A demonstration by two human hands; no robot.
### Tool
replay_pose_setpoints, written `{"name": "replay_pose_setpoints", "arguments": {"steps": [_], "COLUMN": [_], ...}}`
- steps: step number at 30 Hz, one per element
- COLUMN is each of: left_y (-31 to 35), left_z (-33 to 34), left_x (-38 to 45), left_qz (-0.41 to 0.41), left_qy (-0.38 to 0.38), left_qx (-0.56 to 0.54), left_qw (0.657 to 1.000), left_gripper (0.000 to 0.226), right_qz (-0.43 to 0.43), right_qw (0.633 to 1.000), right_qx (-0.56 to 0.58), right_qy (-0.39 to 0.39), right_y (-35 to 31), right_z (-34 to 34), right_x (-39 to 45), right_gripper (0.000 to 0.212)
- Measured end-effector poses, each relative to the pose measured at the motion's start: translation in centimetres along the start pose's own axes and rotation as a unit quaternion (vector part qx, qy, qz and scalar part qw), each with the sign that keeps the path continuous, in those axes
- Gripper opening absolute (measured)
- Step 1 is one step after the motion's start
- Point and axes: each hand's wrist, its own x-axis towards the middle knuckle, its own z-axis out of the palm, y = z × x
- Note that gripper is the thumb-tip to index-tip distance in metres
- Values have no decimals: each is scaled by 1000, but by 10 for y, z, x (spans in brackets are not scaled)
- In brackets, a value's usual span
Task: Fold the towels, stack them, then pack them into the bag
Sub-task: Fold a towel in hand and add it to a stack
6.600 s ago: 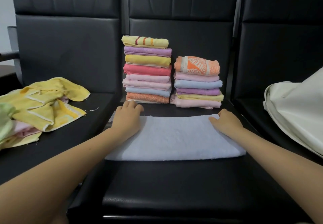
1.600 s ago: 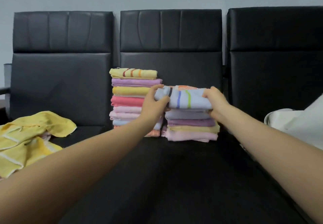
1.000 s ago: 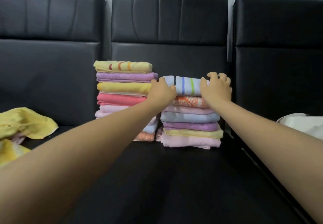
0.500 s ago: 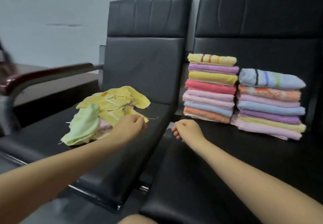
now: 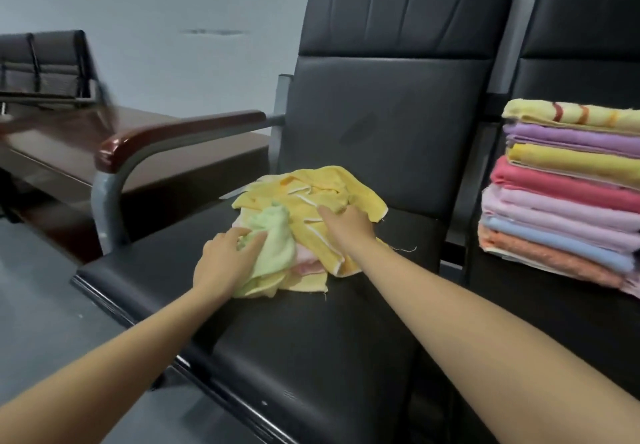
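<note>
A loose heap of unfolded towels lies on the left black seat (image 5: 311,339): a yellow towel (image 5: 311,187) on top, a pale green towel (image 5: 277,246) at its front and a pink one (image 5: 308,260) underneath. My left hand (image 5: 225,256) grips the green towel between thumb and fingers. My right hand (image 5: 348,225) lies on the yellow towel with its fingers curled into the cloth. A stack of several folded towels (image 5: 568,194) stands on the neighbouring seat at the right edge. The bag is out of view.
A brown-topped metal armrest (image 5: 180,131) borders the left side of the seat. Beyond it stands a dark wooden table (image 5: 145,159), with another row of black chairs (image 5: 45,65) at the far left. Grey floor lies at the lower left.
Both hands have left the striped towel on the right stack. My view has swung left, and both hands have reached onto the loose heap and taken hold of it.
</note>
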Motion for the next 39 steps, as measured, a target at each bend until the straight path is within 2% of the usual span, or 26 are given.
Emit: {"name": "replay_pose_setpoints", "arguments": {"steps": [2,4,6,8,10,13,16,18,20,22,24,26,28,31,33,35,37,39], "left_y": [4,5,2,-2,-4,-4,0,6,22,57,105,154,194,234,256,276,293,302], "left_z": [3,5,6,7,7,8,4,-1,-6,-14,-25,-34,-38,-32,-17,3,27,48], "left_x": [2,3,3,4,5,5,-1,-4,-7,-17,-36,-55,-75,-106,-131,-161,-188,-206], "left_qz": [15,24,28,29,28,30,37,47,62,95,119,85,25,-54,-91,-67,-25,-12], "left_qy": [3,6,12,24,33,36,45,73,108,128,124,67,-19,-197,-343,-435,-464,-496], "left_qx": [0,5,9,8,9,7,23,82,89,-24,-224,-387,-461,-479,-479,-485,-482,-484], "left_qw": [1000,1000,999,999,999,999,998,993,988,987,959,916,887,854,803,756,743,721], "left_gripper": [64,51,42,34,32,32,29,24,25,24,24,45,69,93,104,94,78,72], "right_qz": [71,115,107,96,78,52,15,6,-17,-51,-85,-115,-137,-143,-137,-130,-126,-112], "right_qw": [997,993,994,994,986,929,903,894,884,872,863,857,853,861,865,866,866,869], "right_qx": [38,38,-8,1,137,367,428,445,464,483,495,498,498,480,472,472,471,462], "right_qy": [-1,6,27,47,50,25,41,55,60,58,57,64,73,87,96,103,115,137], "right_y": [-5,-11,-14,-19,-25,-52,-87,-108,-125,-137,-147,-152,-153,-142,-128,-109,-87,-64], "right_z": [6,13,20,24,24,-3,-51,-89,-128,-166,-202,-236,-267,-304,-324,-340,-357,-373], "right_x": [20,34,48,53,54,41,28,17,4,-13,-37,-63,-88,-121,-142,-157,-169,-179], "right_gripper": [77,83,68,55,48,31,31,33,27,27,25,22,24,29,27,27,31,32]}}
